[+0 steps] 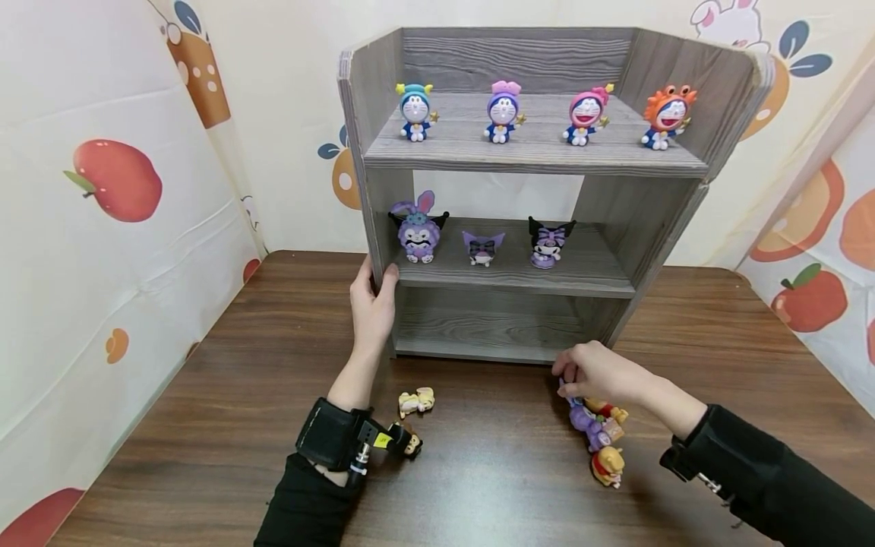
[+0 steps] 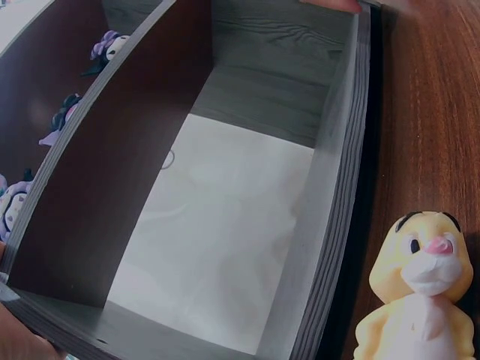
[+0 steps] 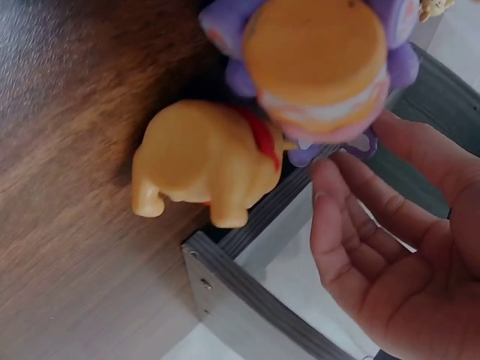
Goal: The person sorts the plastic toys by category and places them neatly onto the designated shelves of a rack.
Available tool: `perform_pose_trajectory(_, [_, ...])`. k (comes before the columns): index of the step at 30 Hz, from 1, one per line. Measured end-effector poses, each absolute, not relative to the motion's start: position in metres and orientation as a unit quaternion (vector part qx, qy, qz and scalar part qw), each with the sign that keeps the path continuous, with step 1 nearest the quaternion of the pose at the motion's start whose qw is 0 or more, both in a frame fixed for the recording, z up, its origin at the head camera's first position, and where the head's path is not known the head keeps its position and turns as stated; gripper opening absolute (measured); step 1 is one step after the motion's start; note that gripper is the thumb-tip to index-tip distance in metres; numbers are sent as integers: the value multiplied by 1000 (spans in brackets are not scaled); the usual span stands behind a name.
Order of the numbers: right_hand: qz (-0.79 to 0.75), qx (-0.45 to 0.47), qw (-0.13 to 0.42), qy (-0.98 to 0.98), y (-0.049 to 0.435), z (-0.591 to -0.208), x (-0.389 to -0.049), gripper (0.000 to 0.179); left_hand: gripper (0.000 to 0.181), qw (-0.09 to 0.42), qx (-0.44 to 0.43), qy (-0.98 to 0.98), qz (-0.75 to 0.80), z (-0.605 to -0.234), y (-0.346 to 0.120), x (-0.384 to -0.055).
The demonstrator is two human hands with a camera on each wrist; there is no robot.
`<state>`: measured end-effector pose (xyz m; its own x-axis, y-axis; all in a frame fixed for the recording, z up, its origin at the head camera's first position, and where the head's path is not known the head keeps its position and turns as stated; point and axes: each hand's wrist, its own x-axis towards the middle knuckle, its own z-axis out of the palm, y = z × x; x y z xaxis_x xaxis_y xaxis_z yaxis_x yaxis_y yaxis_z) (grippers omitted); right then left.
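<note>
My left hand (image 1: 372,311) grips the left side panel of a grey wooden shelf (image 1: 519,289), with the thumb on the inner side. My right hand (image 1: 601,368) is low by the shelf's front right bottom edge. Its thumb and fingers pinch a thin end of a purple figurine (image 1: 581,419) lying on the table. Beside that figurine lie a yellow bear figurine (image 1: 611,411) in red, also in the right wrist view as a bear (image 3: 184,154), and another yellow bear figurine (image 1: 607,465). An orange round part (image 3: 315,52) partly covers the purple figurine there.
Several blue-suited cat figurines (image 1: 502,114) stand on the top shelf; three purple and black figurines (image 1: 481,249) stand on the middle one. A pale yellow figurine (image 1: 417,401) and a dark-and-yellow figurine (image 1: 412,444) lie on the table (image 1: 492,456) near my left forearm.
</note>
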<state>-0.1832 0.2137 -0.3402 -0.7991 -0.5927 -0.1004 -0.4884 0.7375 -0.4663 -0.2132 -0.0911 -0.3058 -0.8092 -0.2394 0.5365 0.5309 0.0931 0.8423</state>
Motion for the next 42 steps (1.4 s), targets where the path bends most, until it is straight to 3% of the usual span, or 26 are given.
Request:
perform_pose_trajectory(10, [-252,-294,159,908,221,-340,-189,9,35,302,-107,-674,-666,-320,-94,-227])
perform_pose_trajectory(15, [-252,-297,150,909,222,-335,-191,6,35,296,-103,-676,-667,-306,-90,-214])
perform_pose_trajectory(22, [-227,-306,65,922,220,-323,-191,6,35,291,-103,-675,-670,-305,-90,-213])
perform_pose_trajectory(36, [-206,-352,-164,898,211,-331,-164,22,32,293,-105,-674,-670,-306,-90,-215])
perform_pose_trajectory(42, [-176,-388,-213,879,207,-335,-146,29,33,293,-105,-673,-671,-306,-90,-215])
